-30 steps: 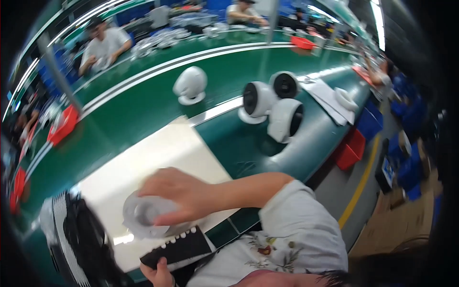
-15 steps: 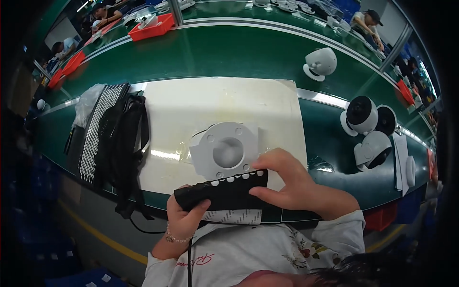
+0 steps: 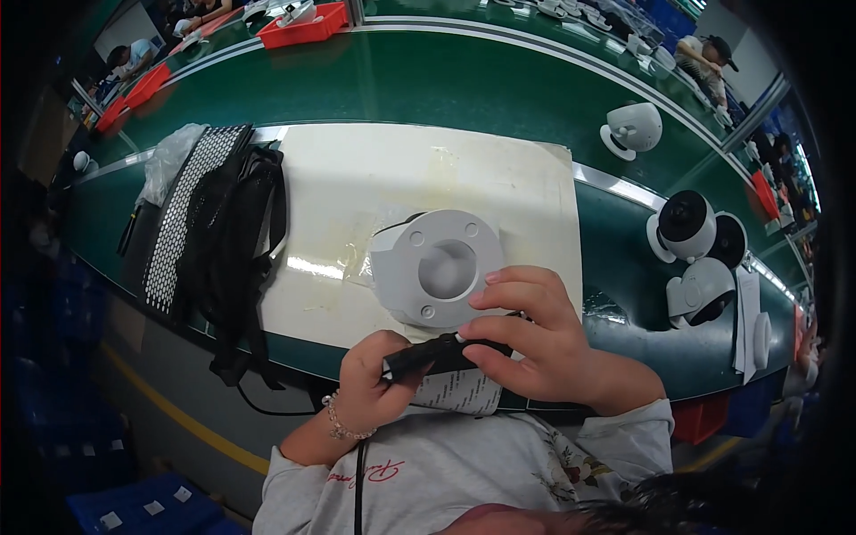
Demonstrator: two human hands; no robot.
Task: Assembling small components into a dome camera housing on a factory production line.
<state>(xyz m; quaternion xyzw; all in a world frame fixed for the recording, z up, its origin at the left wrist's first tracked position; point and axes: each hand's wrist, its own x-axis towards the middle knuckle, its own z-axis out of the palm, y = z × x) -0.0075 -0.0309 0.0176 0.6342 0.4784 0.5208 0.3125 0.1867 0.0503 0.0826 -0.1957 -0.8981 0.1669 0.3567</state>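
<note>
A black sheet (image 3: 423, 358) with a printed white backing (image 3: 459, 393) is bent in front of my body, at the table's near edge. My left hand (image 3: 379, 379) is closed round its left end. At its upper edge, the thumb and index finger of my right hand (image 3: 548, 343) pinch the sheet beside a small white spot; the other fingers stretch forward. Just beyond the sheet rests a white plastic housing (image 3: 483, 294) with a round recess and several small round dimples on its rim. My right fingertips overlap the housing's near right side in view.
Under the housing is a cream board (image 3: 517, 178). A black bag (image 3: 223, 241) lies to the left beside a clear plastic bag (image 3: 174, 160). White cameras (image 3: 687, 218) stand at the right near a white flat piece (image 3: 762, 339). A red bin (image 3: 308, 27) and co-workers are farther off.
The sheet has been folded over, hiding its row of white dots. My left hand has turned and moved right; my right fingers have closed on the sheet's edge. The whole view has shifted slightly.
</note>
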